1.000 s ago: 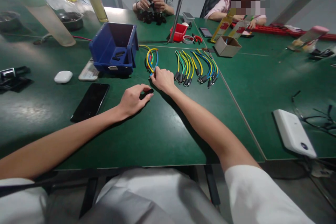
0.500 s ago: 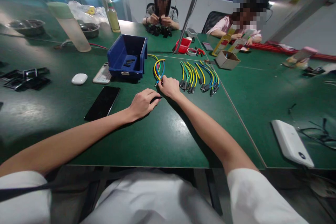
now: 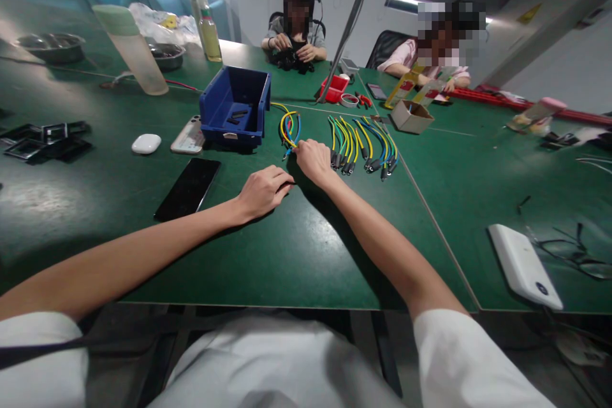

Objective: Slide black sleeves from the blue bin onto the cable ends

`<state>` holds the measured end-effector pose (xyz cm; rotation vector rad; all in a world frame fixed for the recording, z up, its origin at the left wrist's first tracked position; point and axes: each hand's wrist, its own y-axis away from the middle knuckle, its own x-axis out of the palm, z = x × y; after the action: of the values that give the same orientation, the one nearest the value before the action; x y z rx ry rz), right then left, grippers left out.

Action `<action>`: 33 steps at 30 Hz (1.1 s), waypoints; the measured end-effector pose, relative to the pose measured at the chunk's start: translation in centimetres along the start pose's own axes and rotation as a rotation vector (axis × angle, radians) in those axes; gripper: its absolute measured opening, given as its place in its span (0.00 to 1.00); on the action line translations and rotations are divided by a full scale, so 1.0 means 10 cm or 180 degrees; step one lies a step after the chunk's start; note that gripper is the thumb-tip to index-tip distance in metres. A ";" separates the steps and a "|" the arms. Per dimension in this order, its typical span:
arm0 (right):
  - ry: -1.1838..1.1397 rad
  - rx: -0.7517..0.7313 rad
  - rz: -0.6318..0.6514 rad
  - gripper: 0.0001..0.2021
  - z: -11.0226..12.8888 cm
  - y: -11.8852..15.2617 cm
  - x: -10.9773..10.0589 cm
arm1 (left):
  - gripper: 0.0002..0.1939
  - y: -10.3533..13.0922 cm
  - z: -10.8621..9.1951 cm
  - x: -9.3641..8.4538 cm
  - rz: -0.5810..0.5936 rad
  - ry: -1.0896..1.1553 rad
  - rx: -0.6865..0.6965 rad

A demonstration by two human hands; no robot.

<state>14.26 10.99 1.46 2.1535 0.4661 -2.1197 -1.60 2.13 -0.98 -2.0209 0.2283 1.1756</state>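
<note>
My left hand (image 3: 262, 191) is closed in a pinch on a small black piece (image 3: 292, 182) above the green table (image 3: 296, 255). My right hand (image 3: 313, 160) has its fingers together at the lower end of a small bundle of yellow, blue and red wires (image 3: 290, 131); its fingertips are partly hidden. To the right of that hand lies a row of yellow, green and blue wires (image 3: 356, 134) with dark sleeves and metal lugs at their near ends. Behind my left hand is a blue bin (image 3: 233, 121) holding several small black pieces.
A black phone (image 3: 189, 190), a white case (image 3: 146, 143) and another phone (image 3: 187, 135) lie left. At right are a cardboard box (image 3: 412, 117), a white device (image 3: 524, 266) and glasses (image 3: 568, 250). Two people sit across the table beyond a slanting pole (image 3: 349, 25).
The view has shifted slightly. My right hand stays by the wire bundle, my left hand keeps its pinch with the fingers a little closer together. The person opposite has moved their hands.
</note>
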 end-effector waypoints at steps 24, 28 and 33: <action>-0.0333 0.0544 -0.0415 0.14 -0.05 -0.02 -0.17 | 0.08 0.00 0.00 0.00 0.0028 -0.0016 -0.0048; -0.0515 0.0728 -0.0405 0.15 -0.09 -0.03 -0.25 | 0.08 0.00 -0.01 0.00 0.0029 -0.0021 -0.0044; -0.0956 0.0794 -0.0570 0.15 -0.15 0.00 -0.28 | 0.08 0.00 -0.01 -0.02 0.0026 -0.0008 -0.0024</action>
<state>15.74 10.93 4.32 1.9145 0.3966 -2.6728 -1.66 1.99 -0.83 -2.0266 0.2315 1.1857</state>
